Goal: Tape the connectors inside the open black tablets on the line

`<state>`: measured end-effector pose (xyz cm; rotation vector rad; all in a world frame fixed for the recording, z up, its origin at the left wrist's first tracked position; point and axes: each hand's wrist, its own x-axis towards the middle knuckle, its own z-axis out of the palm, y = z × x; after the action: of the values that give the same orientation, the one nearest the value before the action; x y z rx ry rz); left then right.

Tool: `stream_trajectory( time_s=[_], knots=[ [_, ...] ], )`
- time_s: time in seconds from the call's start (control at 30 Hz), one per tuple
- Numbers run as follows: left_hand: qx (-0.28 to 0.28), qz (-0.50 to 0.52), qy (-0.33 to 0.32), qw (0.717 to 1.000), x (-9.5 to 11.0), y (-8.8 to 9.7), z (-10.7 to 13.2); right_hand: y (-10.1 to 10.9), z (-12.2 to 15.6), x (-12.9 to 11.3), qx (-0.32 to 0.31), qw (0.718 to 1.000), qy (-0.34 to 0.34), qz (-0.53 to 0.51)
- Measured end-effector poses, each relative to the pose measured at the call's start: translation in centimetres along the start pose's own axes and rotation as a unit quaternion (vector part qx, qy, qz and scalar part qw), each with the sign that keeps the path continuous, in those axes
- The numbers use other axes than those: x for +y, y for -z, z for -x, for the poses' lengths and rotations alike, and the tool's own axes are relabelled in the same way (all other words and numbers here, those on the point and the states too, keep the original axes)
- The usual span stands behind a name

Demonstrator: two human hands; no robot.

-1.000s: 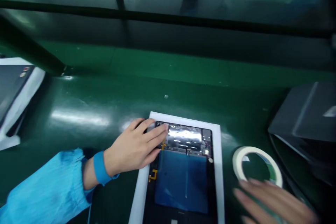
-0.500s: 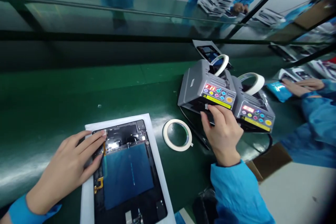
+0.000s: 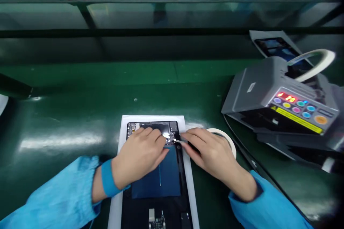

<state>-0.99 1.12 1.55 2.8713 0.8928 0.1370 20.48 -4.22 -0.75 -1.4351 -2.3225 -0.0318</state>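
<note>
An opened tablet (image 3: 161, 179) with a blue battery panel lies on a white tray (image 3: 116, 204) on the green bench. My left hand (image 3: 139, 155) rests flat on the tablet's upper half, fingers stretched toward the circuit board. My right hand (image 3: 211, 152) comes in from the right, fingertips pinched on a small dark strip of tape (image 3: 177, 141) at the board's right edge. The two hands almost touch there. A white tape roll (image 3: 228, 139) lies flat just behind my right hand, partly hidden by it.
A grey tape dispenser (image 3: 279, 96) with coloured buttons, a red display and a white tape roll on top stands at the right. Another tablet on a tray (image 3: 271, 44) lies behind it. Glass panels and dark rails run along the back.
My right hand left the dispenser's outlet and came to the tablet's upper right with a tape strip. My left hand slid further onto the board. The view swung back left.
</note>
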Motion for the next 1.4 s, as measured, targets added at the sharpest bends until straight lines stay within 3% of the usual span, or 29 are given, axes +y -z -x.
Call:
stream_trajectory(
  time_s=[0.1, 0.27, 0.73, 1.07, 1.4],
  knots=[
    [-0.004, 0.026, 0.019, 0.999, 0.7, -1.2, -2.5, -1.5, 0.2, 1.4, -0.014, 0.998, -0.028, -0.049],
    [0.000, 0.052, 0.005, 0.999, 1.1, -2.8, -4.5, -1.4, 1.1, 2.7, 0.029, 0.989, -0.049, -0.134],
    [0.016, 0.061, 0.035, 0.997, 0.8, -3.1, -3.6, -1.7, 0.3, 1.9, -0.033, 0.993, -0.009, -0.112],
    [0.030, 0.011, -0.016, 0.999, 1.2, -3.2, -4.2, -1.7, 0.4, 2.1, -0.022, 0.990, -0.029, -0.136],
    [0.003, 0.074, 0.068, 0.995, 1.3, -2.9, -3.5, -1.8, 0.3, 1.7, -0.036, 0.993, -0.015, -0.110]
  ],
)
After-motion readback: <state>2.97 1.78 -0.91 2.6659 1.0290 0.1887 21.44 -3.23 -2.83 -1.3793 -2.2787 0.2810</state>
